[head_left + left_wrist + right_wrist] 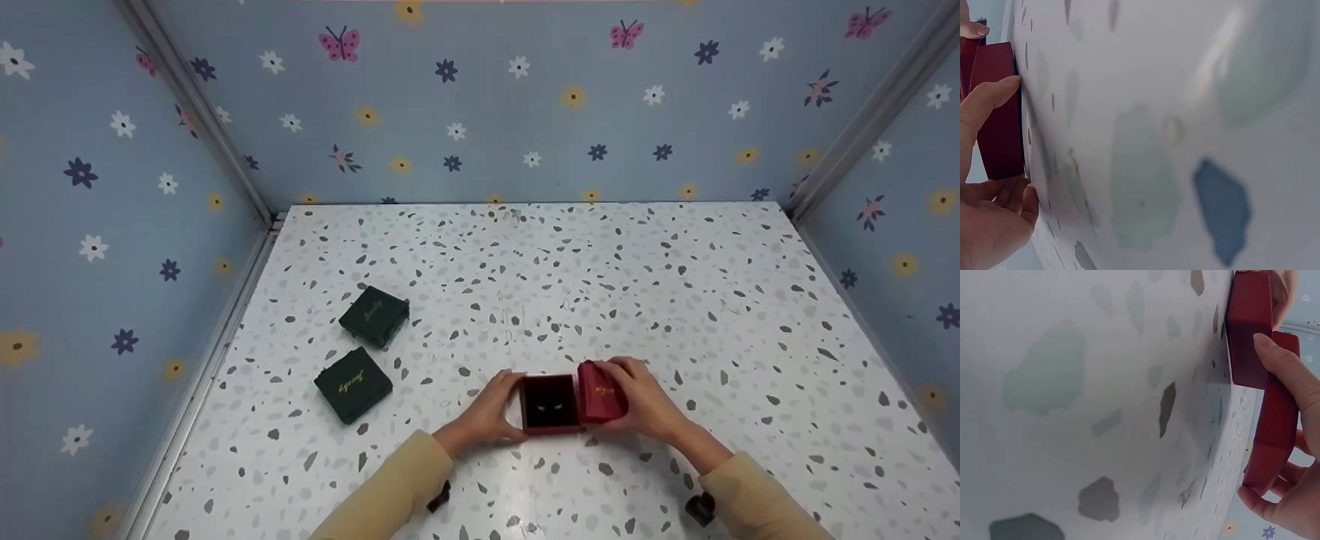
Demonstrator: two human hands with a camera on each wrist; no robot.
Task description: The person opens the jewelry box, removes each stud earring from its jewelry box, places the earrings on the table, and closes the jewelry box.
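A red jewelry box (551, 431) lies on the table with its top side up, showing a black lining (550, 397) that bears two small shiny pieces, perhaps earrings. My left hand (489, 412) grips the box base from the left, thumb on the near side and fingers round the far side. In the left wrist view, the thumb presses the red wall (999, 129). At the base's right edge is the red lid (596, 394), with gold lettering, tilted outward. My right hand (643, 397) holds this lid between thumb and fingers; the right wrist view shows the lid (1275, 422) right beside the base (1249, 320).
Two dark green boxes with gold lettering, one farther back (371, 315) and one nearer (352, 386), lie on the left of the speckled white table (600, 277). Blue flowered panels (510, 112) wall the table at the back and on both sides.
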